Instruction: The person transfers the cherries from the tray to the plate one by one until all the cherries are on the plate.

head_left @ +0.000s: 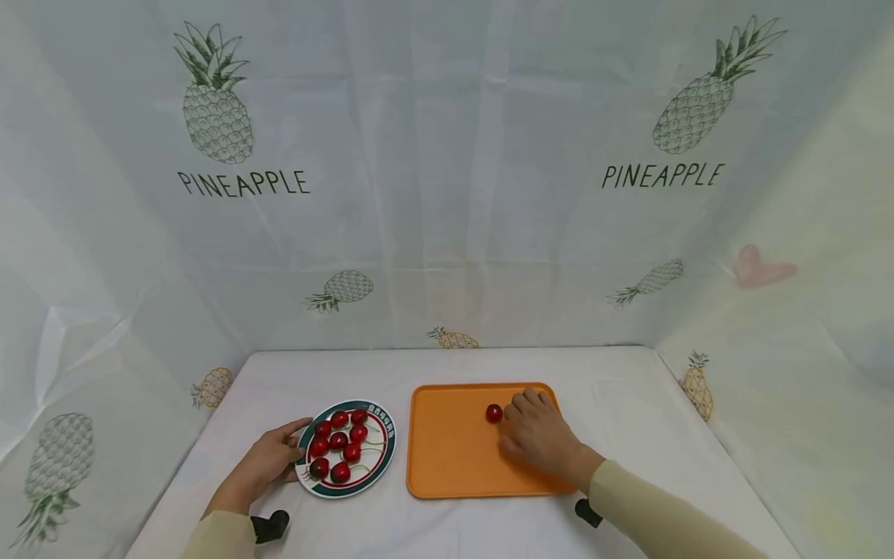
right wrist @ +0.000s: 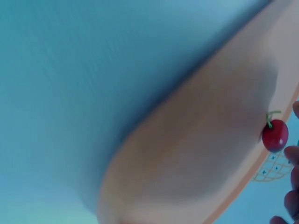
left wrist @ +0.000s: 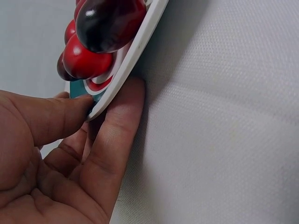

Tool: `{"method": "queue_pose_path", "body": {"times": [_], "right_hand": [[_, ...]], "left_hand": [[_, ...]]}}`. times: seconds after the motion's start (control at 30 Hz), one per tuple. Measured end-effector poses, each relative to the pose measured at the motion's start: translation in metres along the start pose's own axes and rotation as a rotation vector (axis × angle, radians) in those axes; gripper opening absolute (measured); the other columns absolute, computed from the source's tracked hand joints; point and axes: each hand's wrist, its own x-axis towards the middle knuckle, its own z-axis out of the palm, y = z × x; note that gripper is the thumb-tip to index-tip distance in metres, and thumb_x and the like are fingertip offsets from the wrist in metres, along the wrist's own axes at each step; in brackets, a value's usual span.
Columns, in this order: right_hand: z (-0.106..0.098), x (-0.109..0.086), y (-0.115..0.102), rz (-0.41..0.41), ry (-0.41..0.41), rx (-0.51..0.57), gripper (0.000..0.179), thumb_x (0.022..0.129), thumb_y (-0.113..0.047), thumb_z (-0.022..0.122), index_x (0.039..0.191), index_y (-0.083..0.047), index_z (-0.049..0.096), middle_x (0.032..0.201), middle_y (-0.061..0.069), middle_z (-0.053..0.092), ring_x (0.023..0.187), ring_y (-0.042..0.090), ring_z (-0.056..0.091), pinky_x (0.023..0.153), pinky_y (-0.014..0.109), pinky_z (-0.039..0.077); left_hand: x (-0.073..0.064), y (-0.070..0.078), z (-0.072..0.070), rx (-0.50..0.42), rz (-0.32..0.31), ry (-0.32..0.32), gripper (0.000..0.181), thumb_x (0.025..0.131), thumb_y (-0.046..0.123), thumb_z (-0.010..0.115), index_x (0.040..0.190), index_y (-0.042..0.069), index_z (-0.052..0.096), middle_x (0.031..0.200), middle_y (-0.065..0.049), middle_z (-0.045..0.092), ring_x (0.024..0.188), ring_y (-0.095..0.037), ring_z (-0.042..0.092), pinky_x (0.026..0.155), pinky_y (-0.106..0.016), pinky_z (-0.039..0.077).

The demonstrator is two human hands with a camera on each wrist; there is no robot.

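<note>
My left hand (head_left: 268, 458) pinches the left rim of a round plate (head_left: 383, 466) with a green-and-white border. In the left wrist view the thumb (left wrist: 60, 116) lies on the rim, with fingers beneath it. Several red cherries (head_left: 338, 441) with stems are on the plate; one dark cherry (left wrist: 110, 23) looms close in the left wrist view. Over the right side of an orange tray (head_left: 447, 458) is my right hand (head_left: 538, 431), its fingers bent loosely downward. A single cherry (head_left: 493, 413) lies on the tray just left of those fingers; its green stem shows in the right wrist view.
A white cloth (head_left: 447, 528) covers the table, and pineapple-printed curtains (head_left: 447, 194) hang behind and at both sides. The tray's raised edge (head_left: 482, 386) stands to the right of the plate, with a narrow strip of cloth between them.
</note>
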Motion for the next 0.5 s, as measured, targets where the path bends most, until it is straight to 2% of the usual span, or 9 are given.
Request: {"method": "queue_pose_path", "body": {"times": [0.2,0.37,0.5], "right_hand": [[0.005,0.000,-0.007,0.013,-0.028,-0.045,0.041,0.096,-0.049,0.072,0.101,-0.008,0.065,0.090,0.004,0.052,0.088,0.024,0.041,0.078,0.038,0.034],[0.010,-0.001,-0.007,-0.027,-0.001,-0.091,0.040,0.096,-0.048,0.073,0.097,-0.009,0.066,0.086,0.002,0.050,0.085,0.023,0.040,0.076,0.036,0.033],[0.012,-0.002,-0.008,-0.025,0.012,-0.095,0.039,0.096,-0.048,0.073,0.097,-0.009,0.068,0.085,0.002,0.049,0.085,0.023,0.041,0.076,0.036,0.034]], "left_hand": [[0.000,-0.002,0.000,0.003,-0.009,0.002,0.065,0.098,-0.003,0.056,0.160,0.008,0.042,0.128,-0.027,0.047,0.100,-0.028,0.057,0.071,-0.033,0.059],[0.001,-0.001,0.001,-0.002,-0.014,0.002,0.064,0.099,-0.003,0.056,0.160,0.008,0.042,0.129,-0.027,0.047,0.100,-0.027,0.058,0.072,-0.032,0.059],[0.000,-0.001,0.001,-0.001,-0.010,0.004,0.064,0.099,-0.004,0.056,0.160,0.008,0.042,0.130,-0.028,0.048,0.099,-0.027,0.058,0.072,-0.033,0.059]]}}
